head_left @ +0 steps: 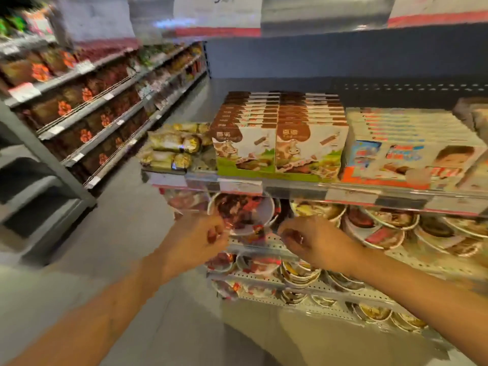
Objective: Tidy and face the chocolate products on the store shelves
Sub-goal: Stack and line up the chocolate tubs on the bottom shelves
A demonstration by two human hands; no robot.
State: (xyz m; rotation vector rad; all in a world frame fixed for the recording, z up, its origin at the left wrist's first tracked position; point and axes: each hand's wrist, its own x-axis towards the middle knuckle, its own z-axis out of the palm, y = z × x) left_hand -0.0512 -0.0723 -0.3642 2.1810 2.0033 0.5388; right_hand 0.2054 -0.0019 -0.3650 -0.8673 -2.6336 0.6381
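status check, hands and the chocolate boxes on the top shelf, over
Left hand and right hand loosely curled below the shelf edge, grip unclear. Brown-and-white chocolate boxes in two faced rows, untouched. Nothing in the way.

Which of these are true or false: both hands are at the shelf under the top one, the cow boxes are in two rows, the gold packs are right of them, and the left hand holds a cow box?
1. Both the left hand and right hand are below the top shelf. True.
2. The cow boxes stand in two rows. True.
3. The gold packs lie right of them. False: left.
4. The left hand holds a cow box. False: it is apart from them, lower down.
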